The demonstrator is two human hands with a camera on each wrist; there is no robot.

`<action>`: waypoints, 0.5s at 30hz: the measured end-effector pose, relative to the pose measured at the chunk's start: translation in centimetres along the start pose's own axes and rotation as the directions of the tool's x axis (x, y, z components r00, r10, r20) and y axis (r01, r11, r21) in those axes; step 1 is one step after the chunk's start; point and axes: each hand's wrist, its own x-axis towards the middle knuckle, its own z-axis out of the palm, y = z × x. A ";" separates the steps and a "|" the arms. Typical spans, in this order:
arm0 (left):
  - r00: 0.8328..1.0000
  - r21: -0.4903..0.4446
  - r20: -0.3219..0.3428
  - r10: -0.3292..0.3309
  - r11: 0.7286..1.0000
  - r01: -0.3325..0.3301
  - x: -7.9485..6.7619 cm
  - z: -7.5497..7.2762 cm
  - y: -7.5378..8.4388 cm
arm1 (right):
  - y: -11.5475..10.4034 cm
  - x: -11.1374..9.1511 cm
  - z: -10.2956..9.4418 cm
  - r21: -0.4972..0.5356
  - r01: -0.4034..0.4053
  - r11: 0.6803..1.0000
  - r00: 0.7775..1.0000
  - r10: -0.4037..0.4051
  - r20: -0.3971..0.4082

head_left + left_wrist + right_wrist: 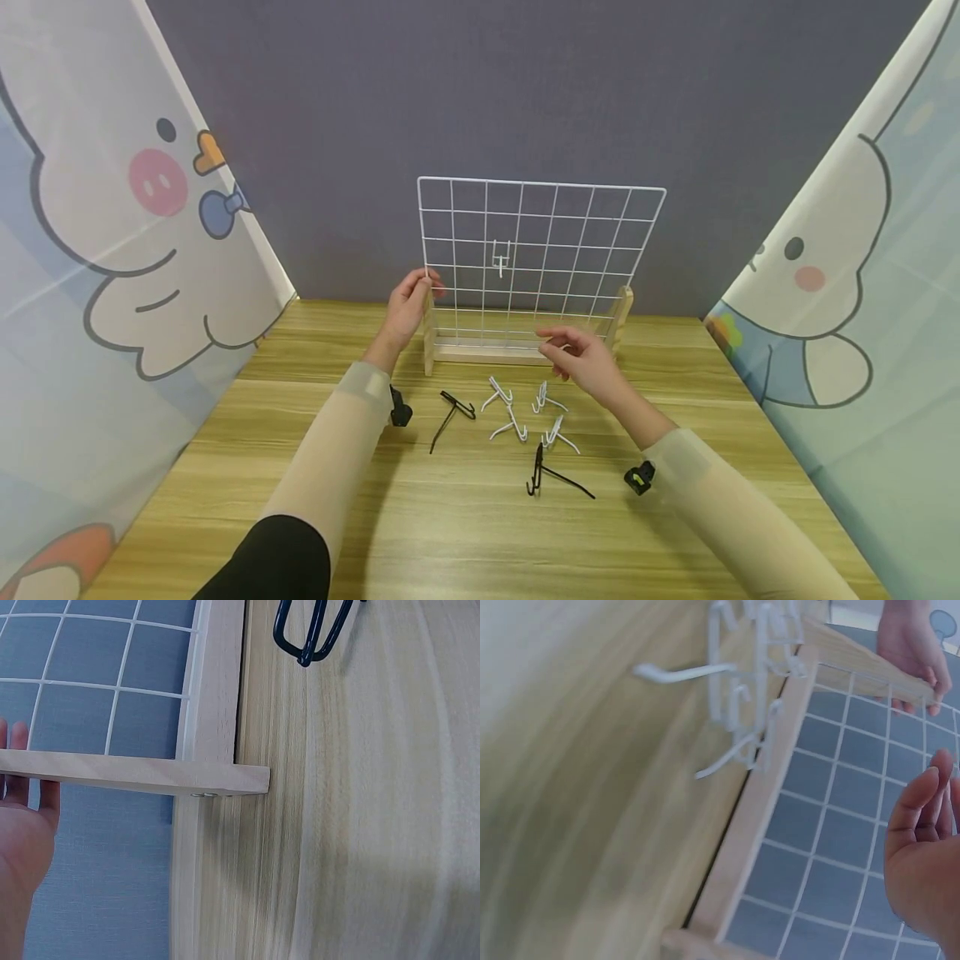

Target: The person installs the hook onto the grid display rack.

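My left hand (pixel 406 310) holds the top of the left wooden post on the stand (pixel 480 354), its fingers reaching behind the white wire grid (pixel 540 215). In the left wrist view the fingertips (pixel 16 739) show past the wooden post (pixel 142 771). One white hook (pixel 501 261) hangs on the grid, left of its middle. My right hand (pixel 585 360) hovers in front of the grid's lower right part, fingers loosely bent and holding nothing. Below it on the table lie several white hooks, among them one white hook (pixel 542 398) nearest the hand.
Two black hooks lie on the table: one black hook (pixel 453 407) toward the left and one black hook (pixel 540 471) nearer the front. A dark grey wall (pixel 540 92) stands close behind the grid. Printed cloth panels (pixel 120 183) flank the wooden table (pixel 465 542).
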 end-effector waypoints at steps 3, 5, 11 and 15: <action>1.000 0.001 0.001 0.002 1.000 -0.002 0.0 0.0 0.0 | 1.0 -0.7 -0.5 -0.041 -0.001 0.999 1.000 0.002 0.023; 1.000 0.012 -0.001 -0.001 1.000 0.001 -0.1 0.0 0.1 | 1.6 -1.2 -0.9 -0.067 0.002 0.998 0.999 0.001 0.045; 1.000 0.042 -0.002 -0.002 0.999 0.002 -0.1 -0.1 0.1 | 3.3 -2.3 -2.1 -0.113 -0.018 0.993 0.996 0.028 0.090; 1.000 0.047 0.000 0.007 0.999 -0.007 0.0 -0.1 0.0 | 4.5 -2.6 -2.9 -0.141 -0.032 0.990 0.993 0.048 0.109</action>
